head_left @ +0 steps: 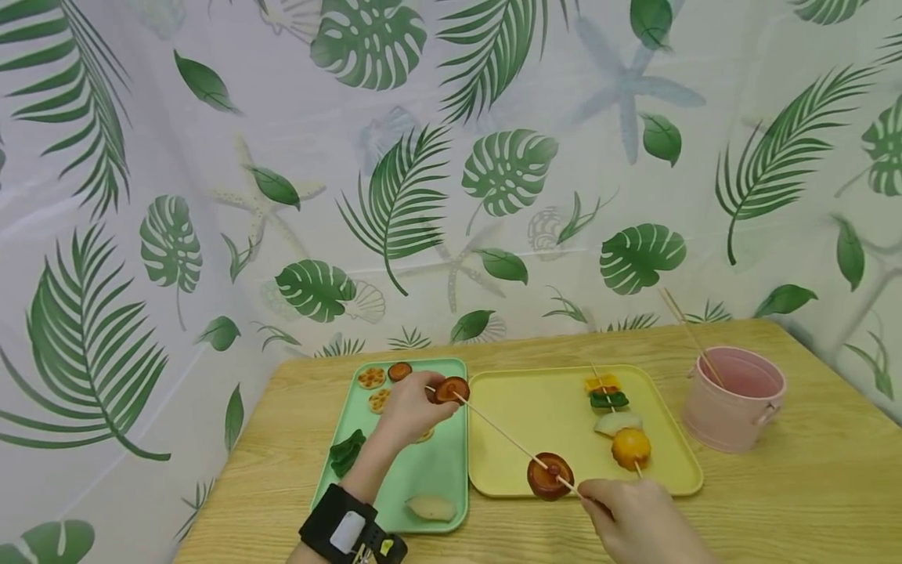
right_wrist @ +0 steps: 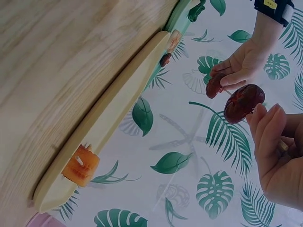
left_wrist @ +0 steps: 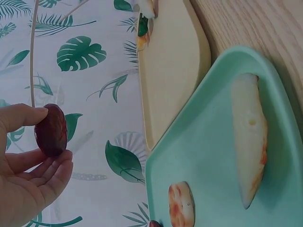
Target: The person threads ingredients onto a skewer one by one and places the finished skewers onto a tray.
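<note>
My left hand (head_left: 409,411) pinches a brown toy mushroom (head_left: 452,389) between thumb and fingers, above the green tray (head_left: 460,470). A thin wooden skewer (head_left: 500,429) meets this mushroom, with a short end showing on its far side in the head view. A second brown mushroom (head_left: 550,476) is threaded lower on the stick, close to my right hand (head_left: 637,517). That hand grips the skewer's near end in front of the yellow tray (head_left: 521,493). Seen from the right wrist, the second mushroom (right_wrist: 244,103) has a dark cap with a crossed pattern, right by the fingertips.
The green tray holds round holed slices (head_left: 371,378), another brown mushroom (head_left: 399,371), a dark green piece (head_left: 347,453) and a pale wedge (head_left: 431,507). A loaded skewer with a yellow corn piece (head_left: 630,448) lies on the yellow tray. Right of it stands a pink bucket (head_left: 733,415) with sticks.
</note>
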### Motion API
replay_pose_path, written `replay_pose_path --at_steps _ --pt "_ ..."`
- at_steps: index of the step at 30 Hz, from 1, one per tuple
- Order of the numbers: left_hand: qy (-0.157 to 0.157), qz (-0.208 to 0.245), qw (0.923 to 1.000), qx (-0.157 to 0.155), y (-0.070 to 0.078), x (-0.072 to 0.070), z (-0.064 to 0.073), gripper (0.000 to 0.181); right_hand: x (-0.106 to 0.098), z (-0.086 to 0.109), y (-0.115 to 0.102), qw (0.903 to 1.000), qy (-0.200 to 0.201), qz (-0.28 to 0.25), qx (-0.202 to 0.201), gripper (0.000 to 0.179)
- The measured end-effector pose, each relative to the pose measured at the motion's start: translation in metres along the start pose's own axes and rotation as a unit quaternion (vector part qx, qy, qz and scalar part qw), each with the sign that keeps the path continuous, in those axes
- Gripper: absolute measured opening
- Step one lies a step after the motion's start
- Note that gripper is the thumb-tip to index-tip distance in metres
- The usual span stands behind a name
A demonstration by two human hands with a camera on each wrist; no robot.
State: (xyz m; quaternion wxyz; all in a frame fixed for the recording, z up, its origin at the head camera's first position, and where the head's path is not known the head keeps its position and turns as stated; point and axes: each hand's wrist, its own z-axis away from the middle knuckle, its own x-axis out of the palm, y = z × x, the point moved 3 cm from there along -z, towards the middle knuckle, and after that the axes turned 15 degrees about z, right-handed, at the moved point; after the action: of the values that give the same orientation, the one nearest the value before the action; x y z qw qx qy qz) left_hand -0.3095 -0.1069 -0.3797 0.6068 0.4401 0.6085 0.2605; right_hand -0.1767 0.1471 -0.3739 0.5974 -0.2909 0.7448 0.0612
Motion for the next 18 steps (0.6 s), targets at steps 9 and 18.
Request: replay_pose_path --at_steps 9,18 --pt "-0.005 0.008 0.9998 0.018 0.0003 0.0025 -0.0005 0.037 -0.0007 -0.0019 -0.0024 0.9999 -0.004 0.01 0.004 0.015" --pt "-0.01 0.004 0.9998 0.014 -0.0024 0.0017 0.0007 0.04 0.0041 -0.0016 -0.0032 0.9997 -0.015 0.006 0.018 0.01"
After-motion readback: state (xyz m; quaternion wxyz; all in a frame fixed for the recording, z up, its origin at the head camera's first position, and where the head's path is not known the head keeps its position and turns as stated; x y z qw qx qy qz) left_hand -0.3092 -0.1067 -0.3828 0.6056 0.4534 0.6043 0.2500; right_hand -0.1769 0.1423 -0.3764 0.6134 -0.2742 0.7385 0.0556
